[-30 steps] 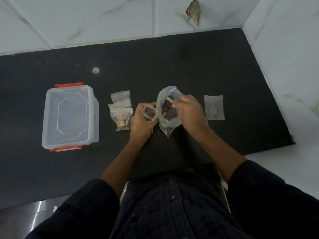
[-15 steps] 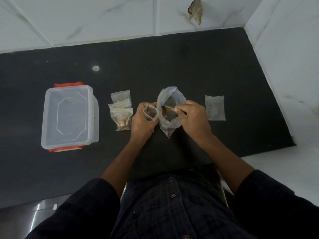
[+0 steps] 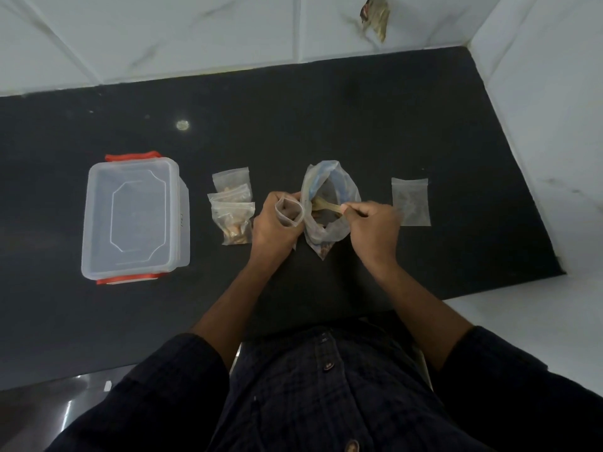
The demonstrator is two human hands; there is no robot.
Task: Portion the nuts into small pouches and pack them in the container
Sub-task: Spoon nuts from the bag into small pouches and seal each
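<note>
While the left hand (image 3: 273, 225) holds a small pouch (image 3: 289, 213) with its mouth open, fingers curled round it, the right hand (image 3: 372, 225) pinches a small wooden spoon (image 3: 323, 205). The spoon's bowl sits inside the big bag of nuts (image 3: 326, 203), which stands open on the black counter (image 3: 326, 125) between the two hands. The small pouch is just beside the big bag, on its left. Three filled pouches (image 3: 233, 207) lie in a little pile near the left hand. Further left sits the clear container (image 3: 133, 216) with red clips and its lid on. One flat pouch (image 3: 411, 202) lies to the right of the right hand.
</note>
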